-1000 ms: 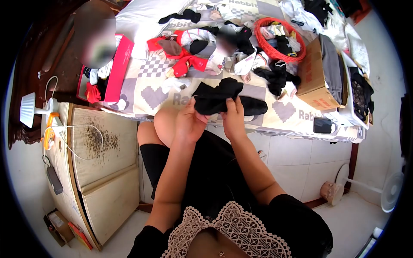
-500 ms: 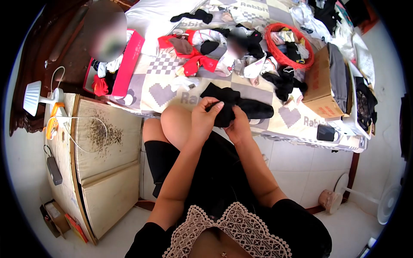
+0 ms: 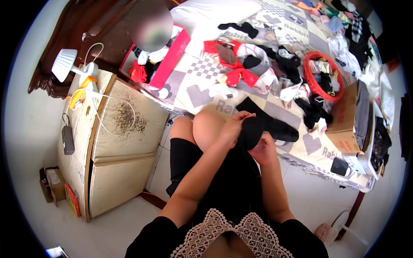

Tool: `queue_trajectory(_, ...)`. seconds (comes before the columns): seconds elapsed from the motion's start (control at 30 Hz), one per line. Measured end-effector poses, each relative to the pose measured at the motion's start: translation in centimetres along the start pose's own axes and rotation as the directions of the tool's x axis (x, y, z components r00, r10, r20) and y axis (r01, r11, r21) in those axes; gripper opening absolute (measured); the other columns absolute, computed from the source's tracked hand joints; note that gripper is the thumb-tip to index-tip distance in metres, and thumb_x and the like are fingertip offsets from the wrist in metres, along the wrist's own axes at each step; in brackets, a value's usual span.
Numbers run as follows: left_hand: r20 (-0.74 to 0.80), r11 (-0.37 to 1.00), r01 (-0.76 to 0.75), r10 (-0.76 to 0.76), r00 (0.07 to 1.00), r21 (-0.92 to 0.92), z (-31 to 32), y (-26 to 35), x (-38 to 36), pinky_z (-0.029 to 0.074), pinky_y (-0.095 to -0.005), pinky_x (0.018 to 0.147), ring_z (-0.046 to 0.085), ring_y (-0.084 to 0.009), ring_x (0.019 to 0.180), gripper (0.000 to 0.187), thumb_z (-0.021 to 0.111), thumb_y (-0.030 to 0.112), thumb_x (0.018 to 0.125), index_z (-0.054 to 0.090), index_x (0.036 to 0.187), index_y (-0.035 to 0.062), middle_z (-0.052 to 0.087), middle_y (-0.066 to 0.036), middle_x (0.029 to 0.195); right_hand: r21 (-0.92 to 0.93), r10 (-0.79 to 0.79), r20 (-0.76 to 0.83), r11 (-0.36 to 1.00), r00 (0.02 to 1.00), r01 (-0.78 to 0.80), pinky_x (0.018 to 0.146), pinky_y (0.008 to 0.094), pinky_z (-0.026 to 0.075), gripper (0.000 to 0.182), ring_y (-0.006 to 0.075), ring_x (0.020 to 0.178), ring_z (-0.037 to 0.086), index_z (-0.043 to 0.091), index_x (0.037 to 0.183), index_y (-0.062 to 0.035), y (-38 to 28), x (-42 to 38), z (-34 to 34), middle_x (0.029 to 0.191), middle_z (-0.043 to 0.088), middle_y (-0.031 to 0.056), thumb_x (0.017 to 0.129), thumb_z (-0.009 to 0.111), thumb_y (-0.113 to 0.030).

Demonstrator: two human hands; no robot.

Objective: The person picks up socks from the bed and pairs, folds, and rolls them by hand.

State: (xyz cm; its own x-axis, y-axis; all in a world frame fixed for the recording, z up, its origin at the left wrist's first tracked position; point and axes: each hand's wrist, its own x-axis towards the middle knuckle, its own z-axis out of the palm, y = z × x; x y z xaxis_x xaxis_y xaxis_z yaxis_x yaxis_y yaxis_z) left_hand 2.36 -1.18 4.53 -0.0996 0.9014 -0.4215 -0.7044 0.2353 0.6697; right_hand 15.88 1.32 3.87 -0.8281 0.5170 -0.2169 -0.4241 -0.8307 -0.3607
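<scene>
Between my two hands, above my lap at the bed's edge, hangs a black sock (image 3: 251,133). My left hand (image 3: 234,128) pinches its upper left edge, thumb and fingers closed on the fabric. Lower on the other side, my right hand (image 3: 263,149) grips the sock's right edge, its fingertips partly hidden by the cloth. Just behind, a second black sock (image 3: 279,127) lies stretched out flat on the bed, its near part covered by the held one.
Red, white and black clothing (image 3: 241,77) is heaped on the patterned bed sheet (image 3: 189,96). A red basket (image 3: 306,79) and a cardboard box (image 3: 344,129) stand to the right, a pink box (image 3: 165,64) to the left. A cabinet (image 3: 129,148) with a lamp (image 3: 65,64) adjoins the bed.
My view has turned left, so the scene sits further right and lower. The black sock between my hands now hangs more spread out; both hands still grip it.
</scene>
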Motion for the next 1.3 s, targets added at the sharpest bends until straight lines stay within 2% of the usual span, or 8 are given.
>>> queue_trajectory(0.27, -0.025, 0.928, -0.162, 0.181, 0.983, 0.336, 0.3, 0.2, -0.9, 0.044, -0.0279, 0.072, 0.053, -0.0118, 0.080, 0.045, 0.057, 0.034, 0.087, 0.046, 0.121, 0.0072, 0.056, -0.003, 0.099, -0.346, -0.465, -0.332, 0.869, 0.821, 0.353, 0.079, 0.0279, 0.043, 0.014, 0.0130, 0.090, 0.057, 0.056, 0.098, -0.0096, -0.1, 2.2, -0.5, 0.099, 0.061, 0.0017, 0.085, 0.058, -0.009)
queue_trajectory(0.33, 0.003, 0.628, -0.234, 0.346, 0.938, 0.742, 0.4, 0.0, -1.0, 0.045, -0.0327, 0.075, 0.056, -0.0163, 0.086, 0.046, 0.062, 0.027, 0.084, 0.045, 0.120, 0.0059, 0.055, -0.004, 0.105, -0.347, -0.453, -0.353, 0.876, 0.818, 0.335, 0.078, 0.0269, 0.042, 0.012, 0.0117, 0.084, 0.057, 0.055, 0.094, -0.0093, 0.5, 2.1, -0.8, 0.091, 0.060, -0.0006, 0.083, 0.060, -0.006)
queue_trajectory(0.53, -0.274, 0.992, -0.017, 0.052, 0.960, 0.127, -1.4, 2.4, -1.0, 0.054, -0.0305, 0.064, 0.061, -0.0245, 0.082, 0.053, 0.065, 0.016, 0.079, 0.040, 0.120, -0.0054, 0.055, -0.014, 0.103, -0.230, -0.331, -0.375, 0.938, 0.866, 0.259, 0.077, 0.0288, 0.038, 0.024, 0.0084, 0.083, 0.050, 0.056, 0.107, -0.0050, 0.0, 2.4, 0.2, 0.091, 0.056, -0.0015, 0.084, 0.058, -0.011)
queue_trajectory(0.7, -0.447, 0.963, -0.216, 0.267, 0.854, 0.162, -6.6, 7.3, 0.5, 0.054, -0.0252, 0.058, 0.062, -0.0225, 0.075, 0.045, 0.064, 0.015, 0.081, 0.044, 0.117, -0.0047, 0.058, -0.015, 0.100, -0.479, -0.394, -0.307, 0.851, 0.866, 0.217, 0.071, 0.0218, 0.038, 0.025, 0.0083, 0.076, 0.049, 0.059, 0.107, -0.0055, -0.2, 4.6, -2.8, 0.088, 0.052, -0.0027, 0.083, 0.058, -0.013)
queue_trajectory(0.87, -0.344, 0.879, -0.420, 0.476, 0.809, 0.227, -12.0, 19.5, 2.7, 0.054, -0.0261, 0.073, 0.060, -0.0232, 0.093, 0.040, 0.060, 0.013, 0.084, 0.047, 0.118, -0.0041, 0.059, -0.012, 0.103, -0.990, -0.698, 0.008, 0.094, 0.716, 0.103, 0.064, 0.0252, 0.044, 0.019, 0.0133, 0.071, 0.053, 0.062, 0.097, -0.0041, -0.7, 8.0, -8.2, 0.083, 0.054, 0.0064, 0.078, 0.061, -0.007)
queue_trajectory(1.0, -0.416, 0.730, -0.610, 0.680, 0.603, 0.308, -10.2, 25.2, 4.3, 0.051, -0.0323, 0.084, 0.058, -0.0216, 0.091, 0.049, 0.059, 0.013, 0.085, 0.038, 0.124, -0.0065, 0.052, -0.013, 0.113, -0.991, -0.661, 0.117, -0.125, 0.741, 0.045, 0.057, 0.0265, 0.044, 0.013, 0.0135, 0.059, 0.053, 0.065, 0.087, -0.0049, -1.3, 8.6, -9.2, 0.074, 0.054, 0.0052, 0.076, 0.060, -0.004)
queue_trajectory(1.17, -0.041, 0.467, -0.210, 0.471, 0.881, 0.859, -8.5, 18.3, 11.3, 0.047, -0.0267, 0.075, 0.056, -0.0151, 0.087, 0.046, 0.066, 0.023, 0.078, 0.052, 0.117, 0.0043, 0.056, -0.008, 0.106, -0.980, -0.553, 0.032, 0.145, 0.832, 0.134, 0.056, 0.0222, 0.042, 0.011, 0.0094, 0.059, 0.053, 0.065, 0.085, -0.0036, -2.2, 8.6, -10.5, 0.071, 0.058, 0.0030, 0.074, 0.061, -0.002)
queue_trajectory(1.3, 0.236, -0.173, -0.167, 0.542, 0.807, 0.971, -5.4, 10.3, 15.4, 0.033, -0.0421, 0.097, 0.037, -0.0333, 0.119, 0.067, 0.073, 0.031, 0.068, 0.045, 0.128, 0.0196, 0.037, -0.016, 0.132, -0.887, -0.311, -0.132, 0.461, 0.941, 0.028, 0.056, 0.0195, 0.042, 0.012, 0.0058, 0.061, 0.052, 0.065, 0.089, -0.0038, -3.2, 8.3, -11.2, 0.074, 0.060, -0.0001, 0.078, 0.060, -0.002)
